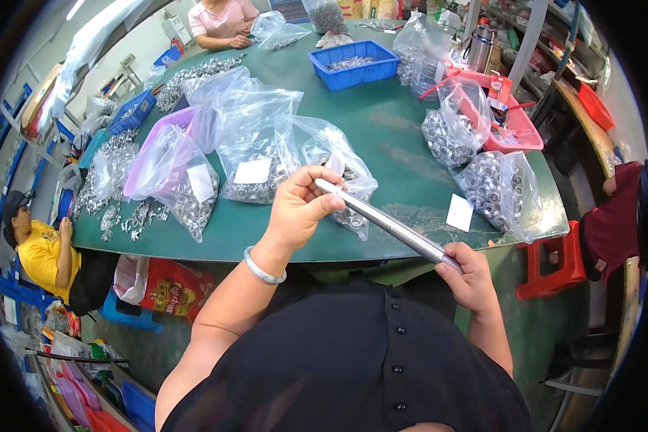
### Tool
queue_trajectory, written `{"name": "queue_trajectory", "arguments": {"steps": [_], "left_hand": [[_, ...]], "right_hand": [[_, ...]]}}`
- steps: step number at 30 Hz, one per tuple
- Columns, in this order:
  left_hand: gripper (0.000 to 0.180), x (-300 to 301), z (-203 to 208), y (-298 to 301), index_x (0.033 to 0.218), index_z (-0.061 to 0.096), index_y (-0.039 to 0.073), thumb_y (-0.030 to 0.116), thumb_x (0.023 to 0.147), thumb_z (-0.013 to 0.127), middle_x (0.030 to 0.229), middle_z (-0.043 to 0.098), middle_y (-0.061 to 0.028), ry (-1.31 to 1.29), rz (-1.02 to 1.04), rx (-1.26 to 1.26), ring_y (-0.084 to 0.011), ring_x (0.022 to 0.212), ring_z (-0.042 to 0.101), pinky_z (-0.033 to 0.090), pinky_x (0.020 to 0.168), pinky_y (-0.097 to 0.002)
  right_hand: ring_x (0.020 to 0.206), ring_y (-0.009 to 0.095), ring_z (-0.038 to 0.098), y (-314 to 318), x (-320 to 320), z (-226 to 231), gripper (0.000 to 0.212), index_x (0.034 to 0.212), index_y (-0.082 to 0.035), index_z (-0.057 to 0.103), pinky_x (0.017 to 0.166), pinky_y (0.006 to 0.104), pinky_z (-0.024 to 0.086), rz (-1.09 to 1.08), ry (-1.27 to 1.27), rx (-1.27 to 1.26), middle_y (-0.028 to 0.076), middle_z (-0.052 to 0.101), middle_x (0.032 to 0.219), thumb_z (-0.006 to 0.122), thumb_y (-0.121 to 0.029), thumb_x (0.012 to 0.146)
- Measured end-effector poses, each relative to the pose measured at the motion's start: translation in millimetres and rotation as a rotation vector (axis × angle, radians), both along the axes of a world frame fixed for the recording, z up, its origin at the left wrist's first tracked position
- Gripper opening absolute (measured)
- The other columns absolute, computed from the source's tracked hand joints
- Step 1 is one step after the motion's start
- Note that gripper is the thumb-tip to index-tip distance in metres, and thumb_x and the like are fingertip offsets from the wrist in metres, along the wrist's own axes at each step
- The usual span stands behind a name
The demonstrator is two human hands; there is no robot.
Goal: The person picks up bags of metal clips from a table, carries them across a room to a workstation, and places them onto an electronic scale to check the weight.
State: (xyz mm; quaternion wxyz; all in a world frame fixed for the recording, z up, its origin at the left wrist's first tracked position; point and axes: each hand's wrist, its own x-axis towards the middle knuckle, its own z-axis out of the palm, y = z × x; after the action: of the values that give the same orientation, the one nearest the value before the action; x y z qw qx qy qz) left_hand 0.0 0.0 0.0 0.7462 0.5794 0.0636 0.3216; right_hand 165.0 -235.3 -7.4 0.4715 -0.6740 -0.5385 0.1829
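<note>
My right hand [466, 277] is closed round the thick end of a ring mandrel [392, 225], a tapered grey metal rod with fine marks along it. It slants up and left across my body, just above the near edge of the green table. My left hand [304, 204] pinches close to its narrow tip; whether a small ring sits between those fingers I cannot tell. Just beyond the rod, a clear plastic bag [353, 170] of metal parts lies partly hidden. Left of it are bags of metal rings with white labels [252, 172].
Clear bags of metal rings [491, 189] and a pink basket [527, 133] stand at the right of the green table [399, 137]. Farther back is a blue tray [354, 78] of small parts. A red stool [552, 263] stands at the right. Other people sit round the table.
</note>
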Motion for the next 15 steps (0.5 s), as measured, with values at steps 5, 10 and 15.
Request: {"name": "queue_trajectory", "arguments": {"steps": [5, 10, 15], "left_hand": [[0.055, 4, -7, -13, 0.110, 0.038, 0.000, 0.006, 0.065, 0.069, 0.078, 0.053, -0.0058, -0.094, -0.053, -0.134, -0.0114, 0.073, 0.051, 0.039, 0.067, -0.0210], [0.056, -3, -12, -10, 0.110, 0.038, 0.000, 0.005, 0.064, 0.069, 0.085, 0.055, -0.0075, -0.085, -0.032, -0.115, -0.0125, 0.081, 0.053, 0.040, 0.071, -0.0211], [0.055, -8, -14, -10, 0.111, 0.040, 0.000, 0.002, 0.064, 0.068, 0.087, 0.056, -0.0073, -0.067, -0.024, -0.107, -0.0121, 0.082, 0.053, 0.042, 0.072, -0.0209]], "right_hand": [[0.050, 0.022, 0.046, 18, -13, -5, 0.014, 0.080, -0.001, 0.050, 0.047, 0.0283, 0.036, -0.004, -0.116, 0.092, 0.010, 0.047, 0.061, 0.058, -0.008, 0.072], [0.050, 0.025, 0.046, 25, -16, -21, 0.015, 0.081, -0.002, 0.050, 0.047, 0.0298, 0.036, -0.036, -0.189, 0.161, 0.010, 0.046, 0.061, 0.060, -0.008, 0.070], [0.049, 0.024, 0.046, 31, -19, -26, 0.015, 0.080, -0.003, 0.050, 0.046, 0.0294, 0.036, -0.050, -0.191, 0.179, 0.009, 0.047, 0.061, 0.060, -0.008, 0.071]]}}
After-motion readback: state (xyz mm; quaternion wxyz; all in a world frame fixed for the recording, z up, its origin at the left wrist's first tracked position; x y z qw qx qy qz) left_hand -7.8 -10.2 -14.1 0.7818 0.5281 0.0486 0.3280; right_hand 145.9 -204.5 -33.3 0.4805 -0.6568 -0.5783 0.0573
